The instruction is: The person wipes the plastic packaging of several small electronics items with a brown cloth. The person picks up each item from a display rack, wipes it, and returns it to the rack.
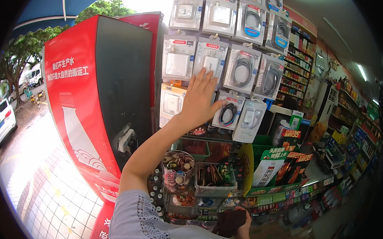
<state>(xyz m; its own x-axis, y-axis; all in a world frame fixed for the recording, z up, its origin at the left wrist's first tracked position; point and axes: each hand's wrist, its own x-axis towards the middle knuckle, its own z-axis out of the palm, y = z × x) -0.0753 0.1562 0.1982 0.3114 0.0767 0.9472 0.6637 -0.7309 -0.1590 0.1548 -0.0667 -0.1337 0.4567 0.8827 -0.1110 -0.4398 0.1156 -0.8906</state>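
My left hand point(199, 100) reaches up to a wall display of phone accessories, back of the hand towards me, fingers spread. Its fingertips lie over the lower part of a boxed white power adapter point(210, 57); whether they touch it, I cannot tell. Beside the thumb hangs a packaged charging cable point(227, 114). Left of the wrist is another boxed white charger point(172, 102), partly covered by the hand. Low in front of my body, my right hand point(243, 226) holds a dark flat object point(230, 222), partly hidden by my sleeve; its kind is unclear.
A tall red and black cabinet point(125, 77) stands close on the left, with a power strip point(128, 140) on its side. Below the display are a clear jar of sweets point(178, 172), a plastic bin point(215, 189) and a green display box point(266, 189). Shop shelves point(358, 148) extend right.
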